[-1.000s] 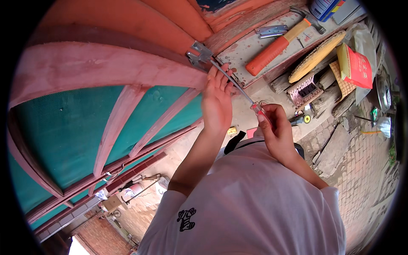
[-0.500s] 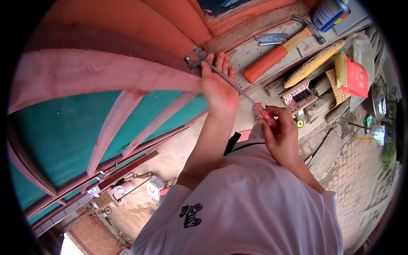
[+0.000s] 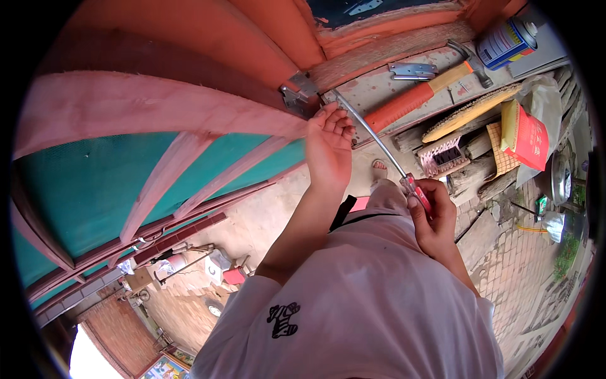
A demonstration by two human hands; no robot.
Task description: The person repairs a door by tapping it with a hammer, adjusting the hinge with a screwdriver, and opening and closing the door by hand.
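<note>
My right hand point(image 3: 437, 211) grips the red-handled screwdriver point(image 3: 374, 138), whose tip sits near the metal hinge point(image 3: 299, 93) at the end of the pink wooden frame point(image 3: 164, 98). My left hand point(image 3: 331, 148) is loosely curled near the shaft; I cannot tell whether it pinches anything.

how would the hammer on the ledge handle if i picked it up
The hammer would probably feel head-heavy, since its metal claw head sits at one end of a long handle. It should be stiff, as that handle looks solid. It seems unlikely to roll, with the head jutting sideways.
</note>
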